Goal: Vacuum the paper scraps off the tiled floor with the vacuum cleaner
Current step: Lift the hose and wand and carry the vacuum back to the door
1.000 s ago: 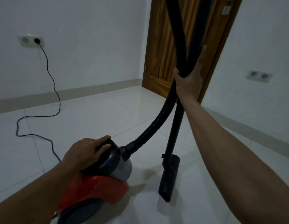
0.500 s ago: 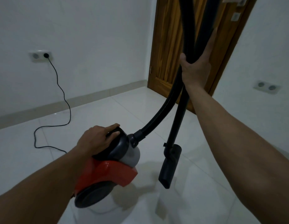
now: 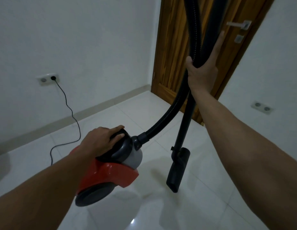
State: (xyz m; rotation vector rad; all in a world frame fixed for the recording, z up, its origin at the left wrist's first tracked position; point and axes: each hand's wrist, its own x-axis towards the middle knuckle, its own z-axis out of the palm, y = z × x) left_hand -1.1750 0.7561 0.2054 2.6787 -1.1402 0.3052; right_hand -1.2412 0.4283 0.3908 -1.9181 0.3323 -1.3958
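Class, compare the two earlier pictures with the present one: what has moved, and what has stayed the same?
The vacuum body and floor nozzle have been lifted higher above the tiled floor. Unchanged: left hand grips the body, right hand holds hose and wand; cord stays plugged in.

1. We see a plain white left wall and a white right wall, with a wooden door set in the corner between them.
2. The door is brown with vertical grain. It carries a silver lever handle and a small square plate just below it.
3. A double wall socket sits low on the left wall, and a second double socket sits low on the right wall.
4. A beige skirting runs along the foot of the left wall up to the door frame.
5. The tiled floor is glossy white, in large tiles with thin grout lines.
6. We find the light dim and cool. One small bright glint shows on the floor near the bottom edge.
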